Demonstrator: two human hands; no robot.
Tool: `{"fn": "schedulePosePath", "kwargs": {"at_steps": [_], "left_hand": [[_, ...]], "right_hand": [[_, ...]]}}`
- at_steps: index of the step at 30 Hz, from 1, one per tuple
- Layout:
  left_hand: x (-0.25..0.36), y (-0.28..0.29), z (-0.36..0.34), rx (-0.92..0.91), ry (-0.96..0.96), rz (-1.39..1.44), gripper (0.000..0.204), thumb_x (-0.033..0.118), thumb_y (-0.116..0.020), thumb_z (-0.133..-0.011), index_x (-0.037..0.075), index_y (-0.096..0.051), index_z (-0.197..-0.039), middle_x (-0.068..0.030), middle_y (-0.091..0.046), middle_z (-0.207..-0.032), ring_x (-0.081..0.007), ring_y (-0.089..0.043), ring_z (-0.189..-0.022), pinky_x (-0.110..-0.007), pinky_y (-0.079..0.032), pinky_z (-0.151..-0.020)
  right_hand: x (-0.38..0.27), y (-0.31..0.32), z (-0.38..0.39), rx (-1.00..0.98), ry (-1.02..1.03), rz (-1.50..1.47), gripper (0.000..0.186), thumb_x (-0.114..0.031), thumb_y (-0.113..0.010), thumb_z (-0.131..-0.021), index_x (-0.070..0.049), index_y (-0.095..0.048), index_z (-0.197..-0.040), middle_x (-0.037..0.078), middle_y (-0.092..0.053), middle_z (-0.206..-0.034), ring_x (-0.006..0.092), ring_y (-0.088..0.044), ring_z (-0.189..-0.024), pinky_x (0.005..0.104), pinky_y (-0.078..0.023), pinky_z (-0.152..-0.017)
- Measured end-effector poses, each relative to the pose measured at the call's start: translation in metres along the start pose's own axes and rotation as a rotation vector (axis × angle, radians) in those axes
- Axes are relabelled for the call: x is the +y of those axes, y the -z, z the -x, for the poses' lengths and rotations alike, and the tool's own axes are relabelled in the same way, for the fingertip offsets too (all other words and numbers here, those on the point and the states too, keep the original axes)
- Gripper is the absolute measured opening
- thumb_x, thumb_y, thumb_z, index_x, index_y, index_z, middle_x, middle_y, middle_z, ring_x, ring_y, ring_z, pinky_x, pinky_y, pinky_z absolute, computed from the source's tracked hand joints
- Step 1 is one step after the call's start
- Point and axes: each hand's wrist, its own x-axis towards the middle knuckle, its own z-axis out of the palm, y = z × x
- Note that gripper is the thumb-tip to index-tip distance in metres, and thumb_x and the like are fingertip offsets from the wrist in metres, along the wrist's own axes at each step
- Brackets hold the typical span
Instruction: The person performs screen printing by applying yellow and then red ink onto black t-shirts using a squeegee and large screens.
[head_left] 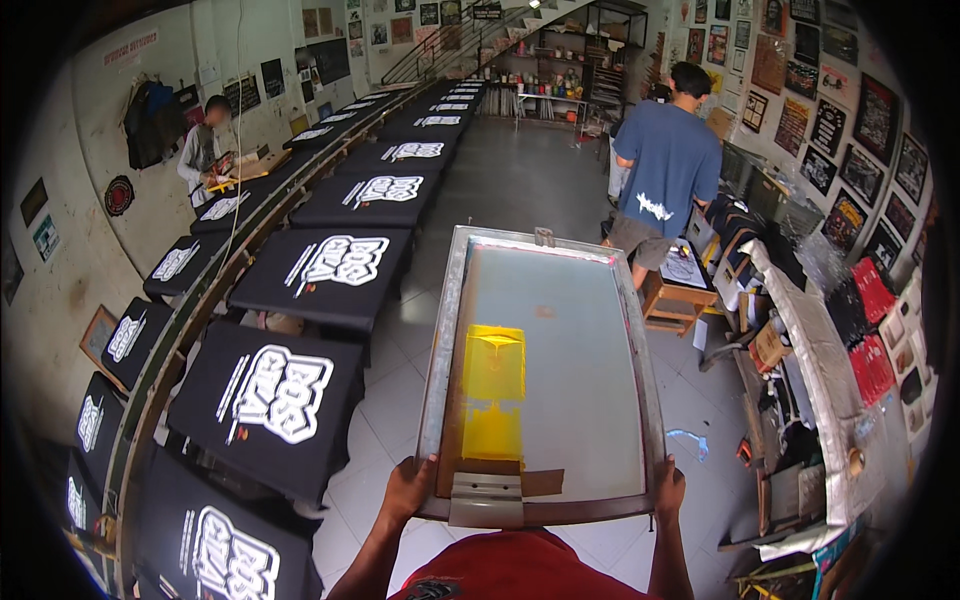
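I carry a large metal-framed printing screen (446, 330) flat in front of me, over the tiled floor. My left hand (408, 490) grips its near left corner and my right hand (668, 487) grips its near right corner. Yellow ink (493, 390) covers a strip of the mesh, and a squeegee (486, 497) lies at the near edge between my hands. To my left, black T-shirts with a white print (272, 395) lie on a row of pallets.
Two long rows of black printed shirts (345, 262) run away on the left. A person in a blue shirt (665, 160) stands ahead on the right by a cluttered bench (820, 350). Another person (203, 150) works at the far left wall.
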Motion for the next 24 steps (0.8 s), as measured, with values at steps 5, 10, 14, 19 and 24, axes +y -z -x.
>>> {"fn": "schedulePosePath", "kwargs": {"at_steps": [5,10,14,19,24], "left_hand": [[0.034,-0.023,-0.129,0.037,-0.049,-0.098,0.059,0.053,-0.049,-0.095,-0.004,-0.064,-0.097,-0.0184,-0.067,-0.079,-0.0274,-0.064,-0.077,-0.039,-0.048,-0.071],[0.086,-0.03,-0.244,0.117,0.015,-0.093,0.058,0.053,-0.049,-0.096,-0.003,-0.064,-0.095,-0.0153,-0.065,-0.077,-0.0232,-0.061,-0.075,-0.038,-0.048,-0.071],[0.094,-0.033,-0.341,0.244,0.053,-0.013,0.06,0.054,-0.054,-0.093,-0.005,-0.062,-0.089,-0.011,-0.063,-0.072,-0.017,-0.057,-0.072,-0.037,-0.046,-0.065],[0.117,-0.031,-0.498,0.24,0.057,0.0,0.059,0.054,-0.054,-0.092,-0.004,-0.063,-0.089,-0.0106,-0.062,-0.072,-0.0156,-0.056,-0.071,-0.036,-0.046,-0.065],[0.161,-0.028,-0.681,0.184,-0.097,0.041,0.059,0.053,-0.054,-0.093,-0.005,-0.065,-0.097,-0.0163,-0.068,-0.083,-0.0226,-0.063,-0.082,-0.037,-0.048,-0.074]], "right_hand": [[-0.058,-0.081,-0.128,-0.026,0.042,-0.037,0.062,-0.05,-0.046,-0.098,0.007,-0.06,-0.08,0.008,-0.06,-0.072,0.0172,-0.049,-0.069,0.0367,-0.042,-0.066],[-0.133,-0.16,-0.245,-0.092,0.085,0.046,0.062,-0.049,-0.042,-0.099,0.005,-0.057,-0.072,0.008,-0.051,-0.062,0.0183,-0.044,-0.063,0.0397,-0.037,-0.061],[-0.159,-0.243,-0.344,-0.095,0.194,0.186,0.063,-0.048,-0.038,-0.1,0.005,-0.059,-0.074,0.021,-0.056,-0.064,0.0326,-0.048,-0.06,0.0469,-0.039,-0.062],[-0.227,-0.346,-0.447,-0.086,0.249,0.178,0.064,-0.049,-0.038,-0.1,0.005,-0.056,-0.071,0.015,-0.053,-0.062,0.0258,-0.047,-0.06,0.0446,-0.037,-0.06],[-0.303,-0.433,-0.549,-0.043,0.19,0.056,0.067,-0.051,-0.037,-0.1,0.007,-0.056,-0.073,0.01,-0.051,-0.062,0.0191,-0.043,-0.062,0.0409,-0.036,-0.059]]}}
